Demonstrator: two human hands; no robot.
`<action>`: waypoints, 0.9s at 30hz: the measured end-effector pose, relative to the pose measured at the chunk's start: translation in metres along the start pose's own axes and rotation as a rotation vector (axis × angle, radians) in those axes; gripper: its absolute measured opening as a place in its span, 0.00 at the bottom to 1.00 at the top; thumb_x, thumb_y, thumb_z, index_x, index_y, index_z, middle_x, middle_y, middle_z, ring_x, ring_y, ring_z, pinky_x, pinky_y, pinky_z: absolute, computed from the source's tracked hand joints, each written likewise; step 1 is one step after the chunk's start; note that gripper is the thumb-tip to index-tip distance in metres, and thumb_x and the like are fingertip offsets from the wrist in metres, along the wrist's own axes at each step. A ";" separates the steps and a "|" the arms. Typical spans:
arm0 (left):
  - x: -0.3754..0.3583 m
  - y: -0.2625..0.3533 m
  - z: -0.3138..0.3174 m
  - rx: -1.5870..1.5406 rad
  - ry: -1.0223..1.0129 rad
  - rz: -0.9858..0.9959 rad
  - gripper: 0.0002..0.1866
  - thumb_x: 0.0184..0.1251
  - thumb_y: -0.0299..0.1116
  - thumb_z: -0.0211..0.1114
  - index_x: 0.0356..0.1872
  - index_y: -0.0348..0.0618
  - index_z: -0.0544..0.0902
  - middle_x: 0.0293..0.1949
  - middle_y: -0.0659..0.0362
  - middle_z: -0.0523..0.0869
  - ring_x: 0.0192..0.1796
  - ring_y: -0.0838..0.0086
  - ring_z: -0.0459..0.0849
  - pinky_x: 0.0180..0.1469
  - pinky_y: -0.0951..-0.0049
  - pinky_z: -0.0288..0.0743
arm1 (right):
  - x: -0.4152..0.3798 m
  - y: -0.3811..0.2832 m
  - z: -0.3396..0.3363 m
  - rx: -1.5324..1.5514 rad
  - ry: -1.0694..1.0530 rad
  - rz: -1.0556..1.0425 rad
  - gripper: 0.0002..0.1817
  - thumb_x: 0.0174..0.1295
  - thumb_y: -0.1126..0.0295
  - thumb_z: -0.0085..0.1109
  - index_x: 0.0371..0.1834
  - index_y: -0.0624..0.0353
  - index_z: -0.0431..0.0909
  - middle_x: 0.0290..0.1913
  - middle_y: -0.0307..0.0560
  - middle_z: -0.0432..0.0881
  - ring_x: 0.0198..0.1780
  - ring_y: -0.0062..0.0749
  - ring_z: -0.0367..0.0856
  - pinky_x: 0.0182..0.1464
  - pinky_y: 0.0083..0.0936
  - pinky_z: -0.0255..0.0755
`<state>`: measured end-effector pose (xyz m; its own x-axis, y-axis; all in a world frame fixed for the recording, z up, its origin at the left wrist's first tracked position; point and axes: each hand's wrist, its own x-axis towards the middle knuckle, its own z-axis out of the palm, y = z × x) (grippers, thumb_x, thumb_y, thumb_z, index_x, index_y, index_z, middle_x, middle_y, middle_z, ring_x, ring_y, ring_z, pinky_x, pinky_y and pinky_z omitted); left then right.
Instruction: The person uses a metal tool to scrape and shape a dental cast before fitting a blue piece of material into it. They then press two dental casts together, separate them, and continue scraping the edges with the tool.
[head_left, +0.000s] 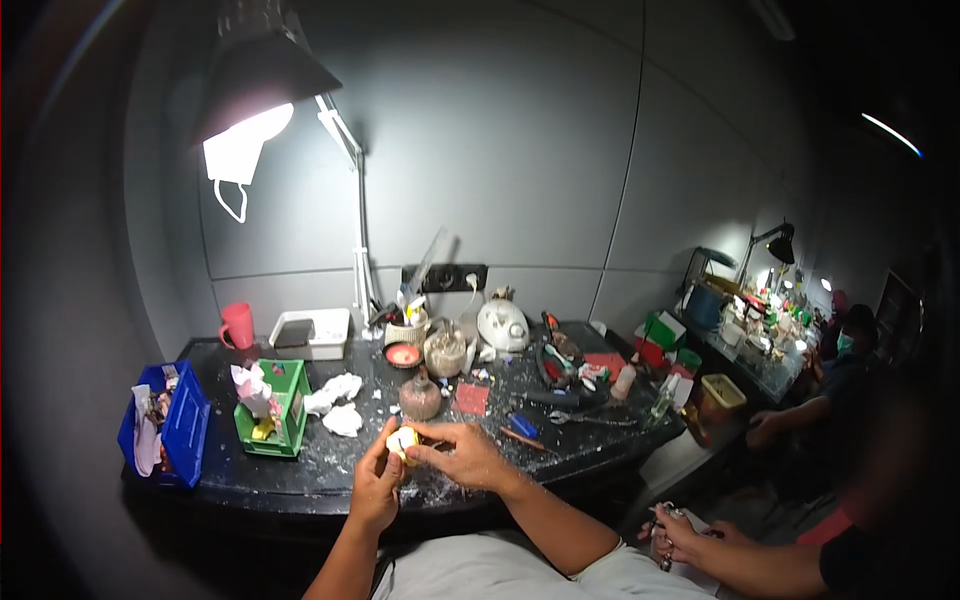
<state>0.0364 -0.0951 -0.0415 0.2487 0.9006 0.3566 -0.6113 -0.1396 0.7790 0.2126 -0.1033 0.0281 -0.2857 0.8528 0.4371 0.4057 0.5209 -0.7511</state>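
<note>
The left hand point(378, 482) and right hand point(462, 455) are together at the near edge of the desk point(370, 425), fingertips closed around the piece point(403, 443), small, white and yellow, between them. Both forearms rise from the lower edge of the view.

Just beyond the fingers stands a round jar point(420, 399) with a narrow top; to its right lies a red square point(471, 399). Right of the hands are a blue object point(523, 425) and, beside it, a thin brown stick point(525, 440). Left of the hands lie crumpled tissues point(335, 393), then a green bin point(272, 410) with paper and something yellow in it, and farther left a blue bin point(165, 422).

Behind the jar are a red dish point(403, 355), a cloudy glass jar point(445, 355) and a rounded white device point(503, 326). Far left of these are a white tray point(325, 346) and a pink mug point(237, 327). White crumbs are scattered over the desk.

Above, to the left, a lit lamp point(265, 85) has a white mask point(232, 160) hanging at its shade. Well to the right of the hands, a co-worker's hands point(682, 535) hold something too small to tell.
</note>
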 end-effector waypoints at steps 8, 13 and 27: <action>-0.001 0.005 0.003 -0.053 0.027 -0.060 0.35 0.77 0.39 0.65 0.78 0.35 0.62 0.58 0.59 0.81 0.47 0.86 0.81 0.42 0.89 0.76 | 0.000 0.001 0.003 -0.018 -0.012 0.124 0.27 0.67 0.55 0.68 0.63 0.62 0.81 0.44 0.57 0.91 0.44 0.31 0.90 0.49 0.29 0.80; 0.002 -0.007 -0.007 -0.104 0.010 -0.037 0.35 0.78 0.37 0.63 0.78 0.34 0.61 0.60 0.56 0.81 0.52 0.79 0.84 0.53 0.81 0.82 | -0.001 0.005 0.001 0.004 -0.037 0.111 0.26 0.67 0.57 0.69 0.63 0.62 0.82 0.49 0.57 0.90 0.49 0.29 0.89 0.53 0.27 0.79; 0.003 -0.011 -0.019 -0.106 -0.060 -0.051 0.35 0.79 0.38 0.63 0.78 0.32 0.60 0.60 0.52 0.80 0.55 0.75 0.82 0.55 0.78 0.77 | 0.000 0.010 0.004 -0.057 -0.035 0.124 0.28 0.68 0.54 0.68 0.65 0.60 0.81 0.54 0.56 0.89 0.52 0.26 0.87 0.57 0.26 0.77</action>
<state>0.0294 -0.0835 -0.0588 0.3241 0.8787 0.3504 -0.6716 -0.0471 0.7394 0.2134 -0.0983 0.0181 -0.2598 0.9094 0.3248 0.4882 0.4139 -0.7683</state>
